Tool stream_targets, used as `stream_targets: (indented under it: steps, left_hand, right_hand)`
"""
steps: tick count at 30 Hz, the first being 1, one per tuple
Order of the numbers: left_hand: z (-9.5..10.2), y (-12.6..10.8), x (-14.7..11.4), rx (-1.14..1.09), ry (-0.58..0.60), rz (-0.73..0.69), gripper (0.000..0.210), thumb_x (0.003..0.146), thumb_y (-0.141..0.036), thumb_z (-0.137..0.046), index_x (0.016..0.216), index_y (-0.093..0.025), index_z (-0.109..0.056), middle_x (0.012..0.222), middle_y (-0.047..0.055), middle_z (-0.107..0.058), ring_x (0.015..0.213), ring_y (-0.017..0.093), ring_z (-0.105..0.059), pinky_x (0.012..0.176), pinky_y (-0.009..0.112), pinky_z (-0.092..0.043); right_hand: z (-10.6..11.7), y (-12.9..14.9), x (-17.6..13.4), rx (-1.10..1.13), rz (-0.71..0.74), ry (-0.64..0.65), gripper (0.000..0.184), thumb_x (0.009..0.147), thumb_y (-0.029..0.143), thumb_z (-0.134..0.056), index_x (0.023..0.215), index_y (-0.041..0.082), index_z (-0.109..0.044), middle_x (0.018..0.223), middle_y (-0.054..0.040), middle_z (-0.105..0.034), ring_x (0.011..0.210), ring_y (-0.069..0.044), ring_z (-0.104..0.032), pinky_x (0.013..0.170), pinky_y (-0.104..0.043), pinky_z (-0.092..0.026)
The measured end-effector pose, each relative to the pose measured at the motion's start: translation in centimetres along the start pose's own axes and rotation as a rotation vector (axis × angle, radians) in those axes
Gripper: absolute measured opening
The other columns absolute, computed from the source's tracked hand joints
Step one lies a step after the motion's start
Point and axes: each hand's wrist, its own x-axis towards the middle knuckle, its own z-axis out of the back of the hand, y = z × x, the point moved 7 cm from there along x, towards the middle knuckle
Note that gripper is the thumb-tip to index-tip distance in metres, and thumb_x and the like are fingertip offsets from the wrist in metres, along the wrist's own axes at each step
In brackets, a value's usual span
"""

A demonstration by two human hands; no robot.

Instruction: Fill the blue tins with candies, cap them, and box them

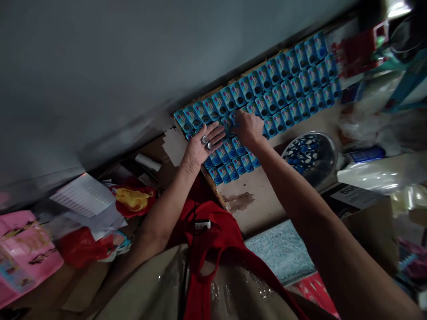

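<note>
My left hand (200, 146) is palm up with its fingers stretched out. Two small round silvery pieces (207, 142) lie loose on the palm. Just to its right, my right hand (248, 128) is turned down with fingers closed over the blue packs; the fingertips, and anything between them, are hidden. Many blue blister-shaped packs (255, 83) with printed labels are laid in close rows on a board. Those in the upper rows show dark round spots, while the lower left ones (227, 172) look blue there. My hands cover part of the middle rows.
A metal bowl (328, 153) of blue, white and dark small pieces stands right of my right forearm. Beyond it are a cardboard box (370, 226) and clear plastic bags (370, 175). Papers (83, 195) and a pink bag (25, 253) lie at left. A grey wall (100, 66) borders the rows.
</note>
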Motion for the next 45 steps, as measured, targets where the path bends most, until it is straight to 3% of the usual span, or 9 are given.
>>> stream_targets:
  steps: [6,11,15,20,26,31,36,40,45]
  left_hand:
    - [0.5,0.3,-0.7,-0.055,0.006,-0.049,0.051,0.121,-0.044,-0.041,0.158,-0.021,-0.068,0.148,0.011,-0.079,0.145,0.027,-0.072,0.126,0.04,-0.055]
    - [-0.1,2.0,-1.1,-0.057,0.01,-0.022,0.05,0.12,-0.044,-0.045,0.156,-0.019,-0.069,0.144,0.013,-0.08,0.145,0.031,-0.071,0.126,0.045,-0.056]
    - [0.2,2.2,-1.2,-0.043,-0.022,-0.003,0.047,0.118,-0.045,-0.051,0.153,-0.019,-0.071,0.143,0.013,-0.081,0.145,0.031,-0.071,0.123,0.044,-0.058]
    - [1.6,-1.0,-1.4,-0.023,-0.061,-0.114,0.046,0.119,-0.044,-0.047,0.151,-0.023,-0.072,0.14,0.009,-0.082,0.146,0.026,-0.071,0.123,0.041,-0.058]
    - [2.4,-2.9,-1.5,0.084,-0.028,-0.121,0.046,0.12,-0.048,-0.045,0.142,-0.023,-0.077,0.142,0.007,-0.082,0.149,0.027,-0.068,0.125,0.041,-0.056]
    - [1.5,-2.0,-1.0,0.108,0.02,-0.098,0.051,0.118,-0.057,-0.048,0.144,-0.024,-0.078,0.148,0.008,-0.079,0.155,0.03,-0.063,0.127,0.041,-0.054]
    - [2.0,-1.9,-1.7,0.138,-0.023,-0.115,0.054,0.119,-0.056,-0.043,0.14,-0.021,-0.08,0.146,0.009,-0.079,0.158,0.028,-0.06,0.131,0.039,-0.049]
    - [2.1,-1.4,-2.9,0.143,0.01,-0.115,0.063,0.122,-0.057,-0.03,0.147,-0.022,-0.075,0.148,0.008,-0.078,0.161,0.027,-0.056,0.134,0.043,-0.046]
    - [1.9,-0.1,-4.5,0.097,0.017,-0.172,0.079,0.117,-0.075,-0.025,0.155,-0.022,-0.07,0.16,0.01,-0.07,0.165,0.032,-0.052,0.132,0.047,-0.048]
  right_hand:
    - [-2.6,4.7,-7.9,0.381,0.228,0.103,0.013,0.088,0.031,-0.087,0.096,0.026,-0.077,0.093,-0.003,-0.079,0.086,-0.024,-0.075,0.079,-0.036,-0.058]
    - [-5.4,4.1,-10.1,0.43,0.14,0.164,0.012,0.086,0.021,-0.082,0.096,0.026,-0.082,0.099,-0.0038,-0.085,0.092,-0.026,-0.079,0.085,-0.036,-0.06]
    - [-4.3,2.0,-9.3,0.334,0.12,0.114,0.024,0.088,0.016,-0.068,0.098,0.027,-0.087,0.099,-0.0031,-0.086,0.09,-0.024,-0.079,0.086,-0.036,-0.059]
    - [-2.3,0.5,-5.7,0.173,0.057,-0.045,0.019,0.091,0.019,-0.069,0.097,0.024,-0.086,0.103,-0.0072,-0.083,0.095,-0.027,-0.076,0.088,-0.038,-0.057]
    - [-3.7,1.5,-1.4,-0.11,0.064,0.081,0.01,0.091,0.018,-0.074,0.098,0.024,-0.078,0.11,-0.0093,-0.082,0.103,-0.032,-0.077,0.085,-0.041,-0.057]
    - [-3.2,1.5,0.7,-0.168,0.014,0.078,0.039,0.08,0.021,-0.095,0.112,0.025,-0.072,0.104,-0.0061,-0.082,0.1,-0.032,-0.077,0.086,-0.042,-0.057]
    - [-1.7,3.3,-2.4,-0.013,0.105,0.017,0.015,0.094,0.019,-0.082,0.101,0.024,-0.07,0.103,-0.007,-0.079,0.097,-0.029,-0.074,0.087,-0.04,-0.053]
    - [-2.9,7.0,-7.6,0.412,0.281,0.0,0.014,0.104,0.036,-0.074,0.098,0.024,-0.073,0.095,-0.0043,-0.075,0.087,-0.022,-0.067,0.081,-0.034,-0.051]
    - [-5.6,8.3,-10.4,0.707,0.169,0.05,0.019,0.089,0.04,-0.087,0.09,0.022,-0.08,0.08,-0.0001,-0.074,0.074,-0.018,-0.064,0.071,-0.03,-0.051]
